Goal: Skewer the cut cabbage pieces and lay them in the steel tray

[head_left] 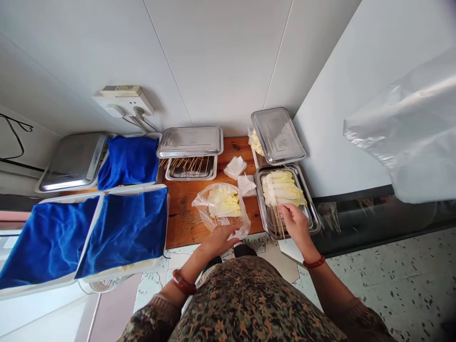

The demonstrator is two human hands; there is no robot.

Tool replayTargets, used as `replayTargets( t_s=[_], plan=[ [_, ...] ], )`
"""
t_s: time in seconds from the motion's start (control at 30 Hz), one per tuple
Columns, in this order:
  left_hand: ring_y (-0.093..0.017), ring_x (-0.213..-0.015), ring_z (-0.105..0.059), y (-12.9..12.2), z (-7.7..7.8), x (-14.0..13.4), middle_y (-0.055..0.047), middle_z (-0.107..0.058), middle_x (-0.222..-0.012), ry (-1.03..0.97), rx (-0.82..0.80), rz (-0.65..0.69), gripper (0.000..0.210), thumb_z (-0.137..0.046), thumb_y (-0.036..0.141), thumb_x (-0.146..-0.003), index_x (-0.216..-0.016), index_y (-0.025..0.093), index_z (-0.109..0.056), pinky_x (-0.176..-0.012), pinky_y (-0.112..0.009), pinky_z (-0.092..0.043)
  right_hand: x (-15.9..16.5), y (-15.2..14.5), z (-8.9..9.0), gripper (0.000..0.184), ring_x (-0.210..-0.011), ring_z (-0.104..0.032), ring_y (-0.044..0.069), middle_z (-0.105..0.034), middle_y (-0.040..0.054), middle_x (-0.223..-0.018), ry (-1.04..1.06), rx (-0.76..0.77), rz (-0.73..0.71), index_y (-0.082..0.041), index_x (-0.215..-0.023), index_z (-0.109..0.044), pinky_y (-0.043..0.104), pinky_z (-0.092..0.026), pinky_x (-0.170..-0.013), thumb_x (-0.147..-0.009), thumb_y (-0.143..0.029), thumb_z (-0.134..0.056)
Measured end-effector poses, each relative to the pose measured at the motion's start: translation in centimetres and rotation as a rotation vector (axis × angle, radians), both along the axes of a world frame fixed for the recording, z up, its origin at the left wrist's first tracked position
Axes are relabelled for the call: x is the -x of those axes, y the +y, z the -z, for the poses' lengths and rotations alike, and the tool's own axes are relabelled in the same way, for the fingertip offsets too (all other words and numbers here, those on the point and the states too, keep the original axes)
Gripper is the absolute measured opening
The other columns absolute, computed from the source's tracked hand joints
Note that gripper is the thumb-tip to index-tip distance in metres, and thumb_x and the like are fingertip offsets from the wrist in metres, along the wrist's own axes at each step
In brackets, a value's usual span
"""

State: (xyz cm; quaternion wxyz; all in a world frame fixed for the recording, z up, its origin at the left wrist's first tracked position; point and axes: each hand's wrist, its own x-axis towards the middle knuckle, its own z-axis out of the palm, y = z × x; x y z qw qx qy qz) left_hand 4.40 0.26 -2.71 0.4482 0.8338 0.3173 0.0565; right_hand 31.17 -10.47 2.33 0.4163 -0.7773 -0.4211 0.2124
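Note:
My right hand (295,222) is closed in a pinch at the wooden skewers (279,219), over a steel tray (313,216). Pale cabbage leaves (281,187) threaded on these sticks lie side by side in that tray. My left hand (221,240) has its fingers stretched out at the near edge of a clear plastic bag (203,202); its fingertips partly overlap the bag. More yellow-green cabbage (225,200) lies in the open bag, with a stick end showing below it.
Folded white tissues (235,167) lie behind the bag on the wooden table (181,204). A steel lid (190,141) partly covers a tray of skewers (190,166). Another lid (279,135) rests behind the cabbage tray. Blue cloths (124,232) cover containers at left. A plastic sheet (409,128) hangs at right.

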Motion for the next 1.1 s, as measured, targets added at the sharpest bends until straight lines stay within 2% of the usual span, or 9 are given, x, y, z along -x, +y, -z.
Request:
replayTargets(
  t_s=[0.07,0.17,0.4,0.6,0.77,0.83,0.93,1.1],
  plan=[
    [-0.026,-0.096,-0.067,-0.5,-0.3,-0.3,-0.01,-0.075,-0.102,-0.024,-0.012,-0.05,0.037,-0.065,0.027,-0.078,-0.115,0.023,-0.069,-0.093,-0.038,-0.048,-0.9,-1.2,0.7,0.036,-0.089,-0.062,0.028,-0.069,0.0136,-0.098,-0.094,0.025,0.007,-0.02,-0.093,-0.065,0.043,-0.046,-0.088,-0.091,-0.05,-0.045],
    [-0.025,-0.095,-0.067,-0.9,-0.7,-0.8,-0.01,-0.074,-0.104,-0.089,-0.005,-0.121,0.038,-0.063,0.028,-0.08,-0.117,0.023,-0.068,-0.092,-0.038,-0.049,-0.9,-2.0,1.9,0.032,-0.089,-0.062,0.028,-0.071,0.0126,-0.096,-0.178,0.092,-0.028,-0.022,-0.092,-0.066,0.042,-0.046,-0.084,-0.091,-0.048,-0.047],
    [-0.024,-0.092,-0.068,-1.8,-1.4,-1.0,-0.01,-0.074,-0.103,-0.12,-0.015,-0.18,0.035,-0.063,0.028,-0.08,-0.114,0.021,-0.069,-0.089,-0.037,-0.05,0.0,-0.6,3.7,0.031,-0.074,-0.063,0.024,-0.067,0.0075,-0.074,-0.251,0.236,-0.075,-0.021,-0.076,-0.062,0.032,-0.042,-0.068,-0.088,-0.049,-0.055],
    [-0.023,-0.09,-0.068,-2.3,-1.3,-0.8,-0.01,-0.075,-0.097,-0.156,-0.017,-0.238,0.034,-0.063,0.027,-0.078,-0.111,0.02,-0.07,-0.087,-0.036,-0.051,-0.6,0.7,5.0,0.01,-0.071,-0.063,0.021,-0.065,0.006,-0.071,-0.19,0.268,-0.072,-0.019,-0.076,-0.06,0.029,-0.043,-0.062,-0.083,-0.026,-0.059],
    [-0.022,-0.086,-0.069,-2.4,-1.2,-0.3,-0.009,-0.075,-0.098,-0.183,-0.028,-0.29,0.034,-0.063,0.029,-0.079,-0.112,0.021,-0.07,-0.084,-0.035,-0.052,-0.6,0.9,6.3,0.015,-0.059,-0.062,0.012,-0.066,0.0002,-0.072,-0.035,0.245,-0.093,-0.015,-0.087,-0.061,0.024,-0.048,-0.054,-0.093,-0.027,-0.055],
    [-0.022,-0.085,-0.069,-2.4,-1.3,-0.2,-0.009,-0.075,-0.097,-0.194,-0.024,-0.304,0.035,-0.062,0.03,-0.08,-0.113,0.02,-0.07,-0.082,-0.034,-0.052,-0.5,0.8,6.5,0.023,-0.054,-0.059,0.01,-0.064,-0.002,-0.071,-0.007,0.236,-0.089,-0.014,-0.088,-0.061,0.023,-0.049,-0.053,-0.096,-0.034,-0.053],
    [-0.021,-0.083,-0.069,-2.3,-1.6,-0.1,-0.009,-0.074,-0.093,-0.209,-0.008,-0.308,0.034,-0.061,0.032,-0.082,-0.112,0.018,-0.07,-0.079,-0.033,-0.053,-0.6,0.6,6.3,0.035,-0.054,-0.058,0.014,-0.061,-0.0003,-0.063,-0.034,0.208,-0.071,-0.016,-0.08,-0.061,0.027,-0.047,-0.052,-0.097,-0.043,-0.045],
    [-0.02,-0.082,-0.069,-2.2,-2.0,0.0,-0.008,-0.074,-0.091,-0.223,0.023,-0.331,0.032,-0.061,0.033,-0.082,-0.109,0.02,-0.071,-0.08,-0.032,-0.053,-2.0,0.0,4.9,0.035,-0.07,-0.063,0.025,-0.064,0.0075,-0.065,-0.138,0.156,-0.055,-0.021,-0.072,-0.06,0.035,-0.048,-0.066,-0.089,-0.047,-0.045]
  ],
)
